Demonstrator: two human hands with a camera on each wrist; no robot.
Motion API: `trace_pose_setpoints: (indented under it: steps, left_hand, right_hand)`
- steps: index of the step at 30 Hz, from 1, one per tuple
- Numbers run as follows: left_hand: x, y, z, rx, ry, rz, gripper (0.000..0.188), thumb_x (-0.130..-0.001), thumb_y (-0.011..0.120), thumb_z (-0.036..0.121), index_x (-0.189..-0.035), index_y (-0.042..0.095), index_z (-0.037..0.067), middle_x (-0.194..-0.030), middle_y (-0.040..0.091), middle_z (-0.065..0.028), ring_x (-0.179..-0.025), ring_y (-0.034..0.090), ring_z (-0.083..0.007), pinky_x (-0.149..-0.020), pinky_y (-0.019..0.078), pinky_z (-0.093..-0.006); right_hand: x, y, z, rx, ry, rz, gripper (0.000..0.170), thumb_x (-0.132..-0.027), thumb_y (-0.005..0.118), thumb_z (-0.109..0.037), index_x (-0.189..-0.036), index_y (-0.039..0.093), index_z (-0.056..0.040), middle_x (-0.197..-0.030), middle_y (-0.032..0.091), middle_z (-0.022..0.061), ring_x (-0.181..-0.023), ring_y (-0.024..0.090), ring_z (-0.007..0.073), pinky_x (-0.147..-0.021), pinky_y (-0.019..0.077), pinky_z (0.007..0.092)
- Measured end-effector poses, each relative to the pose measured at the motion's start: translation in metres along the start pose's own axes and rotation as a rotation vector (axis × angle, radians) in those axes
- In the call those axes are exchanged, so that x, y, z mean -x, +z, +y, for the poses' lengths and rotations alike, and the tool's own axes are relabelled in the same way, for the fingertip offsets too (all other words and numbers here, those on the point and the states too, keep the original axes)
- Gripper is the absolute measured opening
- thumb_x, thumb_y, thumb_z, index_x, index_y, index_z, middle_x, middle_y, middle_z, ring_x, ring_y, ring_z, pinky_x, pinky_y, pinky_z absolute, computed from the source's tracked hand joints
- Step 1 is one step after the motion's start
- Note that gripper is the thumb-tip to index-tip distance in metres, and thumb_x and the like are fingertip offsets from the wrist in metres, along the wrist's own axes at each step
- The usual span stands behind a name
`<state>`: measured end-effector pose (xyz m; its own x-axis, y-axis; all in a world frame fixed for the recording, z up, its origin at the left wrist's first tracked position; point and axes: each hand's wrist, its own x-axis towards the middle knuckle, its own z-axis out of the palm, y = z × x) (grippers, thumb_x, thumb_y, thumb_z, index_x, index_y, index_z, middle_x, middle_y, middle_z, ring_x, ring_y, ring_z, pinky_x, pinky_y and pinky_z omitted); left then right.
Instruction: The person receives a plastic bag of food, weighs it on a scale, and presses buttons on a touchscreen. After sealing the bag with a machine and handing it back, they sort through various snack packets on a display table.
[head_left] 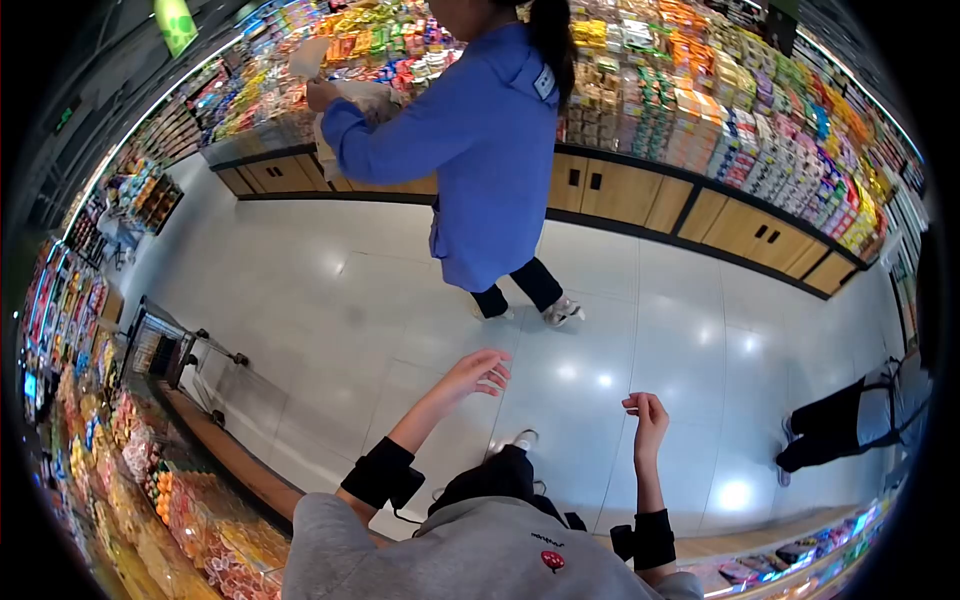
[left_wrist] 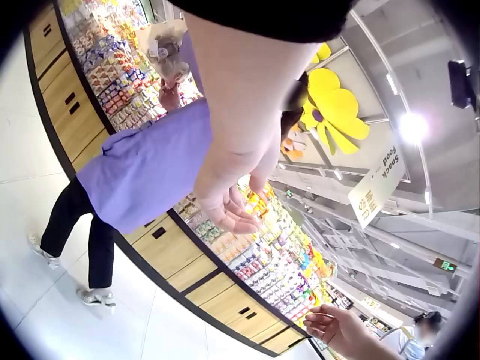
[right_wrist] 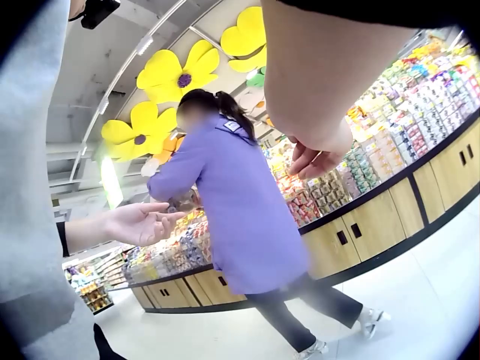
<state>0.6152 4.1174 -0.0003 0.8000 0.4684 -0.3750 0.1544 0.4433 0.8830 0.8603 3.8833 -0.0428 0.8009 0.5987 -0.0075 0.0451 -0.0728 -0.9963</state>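
Observation:
In the head view my left hand [head_left: 474,377] hangs in the air over the floor, fingers loosely bent, holding nothing. My right hand [head_left: 648,418] is raised at the right, its fingers loosely curled around nothing. Both hands stand apart from each other. Nearest beyond them is a person in a blue-purple jacket [head_left: 490,150], who holds a clear bag [head_left: 368,100] by the snack display. The left wrist view shows my left hand [left_wrist: 229,191] in front of that jacket, and the right wrist view shows my right hand [right_wrist: 319,154] empty, partly hidden by the wrist.
Snack shelves [head_left: 745,130] over wooden cabinets [head_left: 620,188] curve along the far side. A shopping cart [head_left: 180,350] stands at the left beside a display of packaged food [head_left: 200,520]. Another person in dark trousers [head_left: 825,425] is at the right.

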Motion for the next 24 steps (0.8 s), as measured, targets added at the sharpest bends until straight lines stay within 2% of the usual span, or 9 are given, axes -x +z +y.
trace_pose_setpoints:
  steps: [3,5,11,15,21,24]
  left_hand:
    - [-0.020,0.007,0.009,-0.026,-0.012,0.012,0.033,-0.096,0.043,0.031,-0.116,0.052,0.007,-0.092,0.059,-0.0058,-0.084,0.058,-0.0131,-0.072,0.0491,-0.0280]
    - [-0.053,0.016,0.019,-0.056,-0.045,0.001,0.033,-0.096,0.043,0.032,-0.116,0.052,0.007,-0.092,0.059,-0.0061,-0.084,0.058,-0.0133,-0.072,0.0492,-0.0281]
    - [-0.179,0.044,0.045,-0.009,0.020,-0.142,0.034,-0.096,0.042,0.033,-0.114,0.052,0.007,-0.094,0.059,-0.0068,-0.085,0.059,-0.0142,-0.072,0.0500,-0.0282]
    - [-0.230,0.065,0.075,-0.007,0.058,-0.189,0.035,-0.096,0.042,0.034,-0.114,0.052,0.007,-0.094,0.059,-0.0069,-0.084,0.059,-0.0145,-0.073,0.0499,-0.0283]
    - [-0.299,0.091,0.093,-0.035,-0.001,-0.212,0.037,-0.096,0.043,0.036,-0.114,0.053,0.006,-0.093,0.058,-0.0065,-0.086,0.058,-0.0138,-0.075,0.0488,-0.0281]
    - [-0.325,0.110,0.092,-0.054,-0.054,-0.217,0.033,-0.096,0.043,0.032,-0.113,0.053,0.005,-0.093,0.059,-0.0068,-0.084,0.059,-0.0149,-0.073,0.0495,-0.0284]
  right_hand:
    - [-0.025,-0.002,0.003,-0.053,0.028,-0.010,0.027,-0.094,0.047,-0.019,-0.086,0.061,0.0030,-0.074,0.063,0.0080,-0.073,0.061,0.0147,-0.066,0.0475,0.0270]
    - [-0.049,-0.009,0.002,-0.039,0.010,0.007,0.027,-0.094,0.047,-0.019,-0.085,0.061,0.0029,-0.074,0.063,0.0081,-0.071,0.061,0.0152,-0.065,0.0480,0.0270]
    - [-0.127,-0.048,-0.001,0.020,0.014,0.101,0.028,-0.094,0.046,-0.018,-0.084,0.061,0.0026,-0.072,0.063,0.0082,-0.069,0.061,0.0153,-0.063,0.0486,0.0267]
    - [-0.178,-0.072,-0.008,0.082,0.022,0.137,0.027,-0.094,0.045,-0.018,-0.084,0.061,0.0026,-0.072,0.063,0.0085,-0.068,0.061,0.0154,-0.063,0.0487,0.0264]
    - [-0.223,-0.102,-0.012,0.048,0.053,0.203,0.028,-0.094,0.046,-0.019,-0.086,0.061,0.0029,-0.072,0.063,0.0086,-0.069,0.061,0.0151,-0.063,0.0486,0.0267]
    - [-0.241,-0.117,-0.004,0.027,0.076,0.218,0.028,-0.094,0.047,-0.020,-0.085,0.061,0.0030,-0.072,0.064,0.0091,-0.069,0.062,0.0157,-0.062,0.0492,0.0262]
